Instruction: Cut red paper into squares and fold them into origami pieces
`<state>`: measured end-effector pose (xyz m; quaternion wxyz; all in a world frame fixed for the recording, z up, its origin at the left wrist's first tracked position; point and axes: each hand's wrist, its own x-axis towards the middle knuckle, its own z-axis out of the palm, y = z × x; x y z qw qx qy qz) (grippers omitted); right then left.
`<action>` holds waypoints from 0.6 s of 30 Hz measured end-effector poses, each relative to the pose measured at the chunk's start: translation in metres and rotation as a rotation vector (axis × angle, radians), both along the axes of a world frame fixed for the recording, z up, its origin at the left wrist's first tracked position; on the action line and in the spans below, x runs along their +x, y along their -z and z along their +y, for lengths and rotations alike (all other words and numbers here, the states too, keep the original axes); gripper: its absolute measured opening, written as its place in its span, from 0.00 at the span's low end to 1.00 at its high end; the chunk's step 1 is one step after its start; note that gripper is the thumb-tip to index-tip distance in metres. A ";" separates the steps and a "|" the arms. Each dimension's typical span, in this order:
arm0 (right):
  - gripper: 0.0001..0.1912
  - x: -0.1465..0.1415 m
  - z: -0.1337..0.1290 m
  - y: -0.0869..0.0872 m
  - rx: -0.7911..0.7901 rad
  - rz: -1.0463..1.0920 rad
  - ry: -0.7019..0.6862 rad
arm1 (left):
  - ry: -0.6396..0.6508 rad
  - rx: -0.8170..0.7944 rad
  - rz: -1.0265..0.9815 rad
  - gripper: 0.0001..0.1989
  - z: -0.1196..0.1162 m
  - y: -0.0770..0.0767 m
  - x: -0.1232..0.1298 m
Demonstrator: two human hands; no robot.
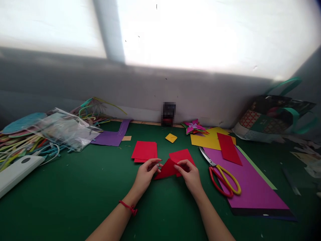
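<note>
At ctr. of green table (100,204): red paper (165,170) held aslant

The folded red paper was held up btwn both hands, prob. so its fold could be worked from either side. Its right part was pinched by the right hand (190,172), thumb & finger drawn close on it. At its left edge, the left hand's (146,172) fingertips were held nearly together; whether paper was gripped there or merely touched can't be told. Just behind, a loose red sheet (185,155) was partly hidden, & a red stack (144,149) was set near the left hand, apparently for easy reach. Scissors (213,164) were rested partly on a purple sheet (253,190), handles twd the near side, presumably for quick pickup. A yellow square (171,138) & paper stars (193,127) were placed farther back, prob. out of the way.
</note>
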<state>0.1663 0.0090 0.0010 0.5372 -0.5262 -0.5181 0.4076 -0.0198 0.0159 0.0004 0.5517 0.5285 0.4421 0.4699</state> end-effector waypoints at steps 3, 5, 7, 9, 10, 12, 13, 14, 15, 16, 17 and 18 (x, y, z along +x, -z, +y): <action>0.09 0.001 0.001 0.000 0.004 0.017 0.027 | 0.027 0.023 0.096 0.12 0.000 -0.003 -0.003; 0.09 0.001 0.000 0.000 0.008 0.023 0.043 | 0.027 0.086 0.208 0.12 -0.002 -0.005 -0.005; 0.08 0.001 0.000 -0.002 0.009 0.040 0.046 | 0.030 0.131 0.276 0.11 -0.004 -0.008 -0.005; 0.09 0.001 -0.001 -0.003 -0.001 0.066 0.035 | 0.043 0.126 0.275 0.11 -0.004 -0.009 -0.006; 0.09 0.000 -0.001 -0.003 -0.007 0.078 0.031 | 0.048 0.114 0.266 0.12 -0.004 -0.010 -0.006; 0.09 -0.001 -0.001 -0.003 -0.014 0.089 0.035 | 0.053 0.105 0.278 0.14 -0.004 -0.009 -0.006; 0.10 -0.001 -0.001 -0.003 -0.013 0.090 0.042 | 0.055 0.111 0.300 0.14 -0.004 -0.008 -0.006; 0.10 -0.002 -0.002 -0.003 -0.012 0.090 0.049 | 0.056 0.120 0.326 0.13 -0.004 -0.007 -0.005; 0.10 -0.002 -0.003 -0.003 -0.010 0.090 0.056 | 0.058 0.129 0.351 0.13 -0.004 -0.007 -0.005; 0.10 -0.003 -0.004 -0.003 -0.009 0.090 0.062 | 0.064 0.134 0.365 0.13 -0.005 -0.006 -0.004; 0.11 -0.003 -0.005 -0.002 -0.008 0.090 0.066 | 0.072 0.131 0.364 0.13 -0.005 -0.006 -0.004; 0.12 -0.003 -0.007 -0.002 -0.009 0.088 0.075 | 0.076 0.124 0.346 0.13 -0.005 -0.006 -0.003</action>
